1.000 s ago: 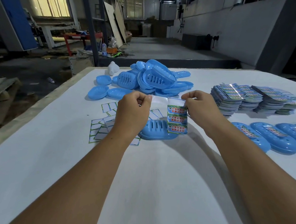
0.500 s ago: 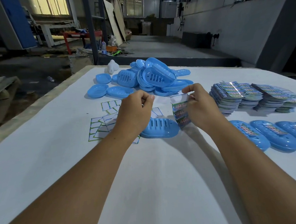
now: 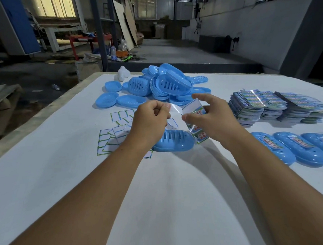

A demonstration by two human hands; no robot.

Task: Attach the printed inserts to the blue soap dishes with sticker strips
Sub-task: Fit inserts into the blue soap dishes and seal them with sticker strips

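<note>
Blue plastic filled the head view: one slotted soap dish (image 3: 174,142) lay upside down on the white desk (image 3: 162,207) just under both hands, its hollow out of sight. Left hand (image 3: 150,121) had its fingers (image 3: 164,110) pinched together on a clear sticker strip (image 3: 175,109), which stretched across to the printed insert (image 3: 195,113) that the right hand (image 3: 211,117) held between thumb and fingers, the other fingers spread. Judging from this, the strip could fold onto itself or catch on skin while pulled taut, and the insert, hanging tilted above the dish's end, could be stuck down crooked. Loose backing sheets (image 3: 109,142) lay scattered just beside the dish and might snag an exposed adhesive edge. Farther back, a heap of empty dishes (image 3: 166,84) sat jumbled, some nested; nothing showed inside them. On the right stood stacks of inserts (image 3: 254,107), and nearer, a row of finished dishes (image 3: 283,149) carried their labels.
</note>
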